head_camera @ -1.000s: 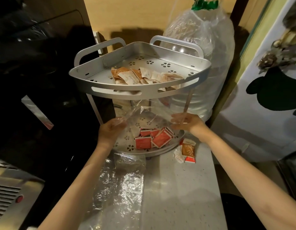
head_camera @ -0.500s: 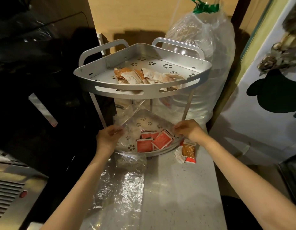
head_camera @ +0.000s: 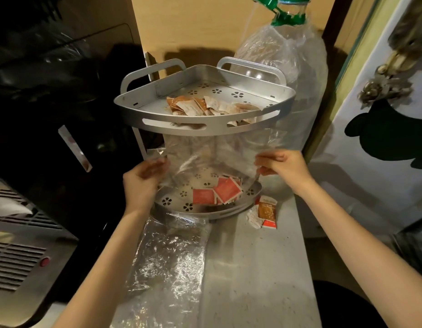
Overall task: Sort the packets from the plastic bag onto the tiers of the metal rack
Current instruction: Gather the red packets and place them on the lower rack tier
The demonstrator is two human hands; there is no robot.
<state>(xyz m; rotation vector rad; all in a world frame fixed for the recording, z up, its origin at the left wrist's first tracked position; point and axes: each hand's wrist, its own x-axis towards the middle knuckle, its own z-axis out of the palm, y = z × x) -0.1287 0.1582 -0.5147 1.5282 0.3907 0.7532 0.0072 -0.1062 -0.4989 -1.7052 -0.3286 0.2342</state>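
Blurring red packets (head_camera: 217, 194) below, plastic bag (head_camera: 212, 157) spans both hands' fingers (head_camera: 268, 159).

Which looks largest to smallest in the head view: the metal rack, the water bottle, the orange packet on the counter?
1. metal rack, though it stands nearer the camera than the bottle, so this order is unsure
2. water bottle, partly hidden
3. orange packet

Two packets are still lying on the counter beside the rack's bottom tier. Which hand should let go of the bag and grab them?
Right. The right hand holds the plastic bag just above the loose packets, which lie by the bottom tier's right edge. The left hand would probably have to cross in front of the rack.
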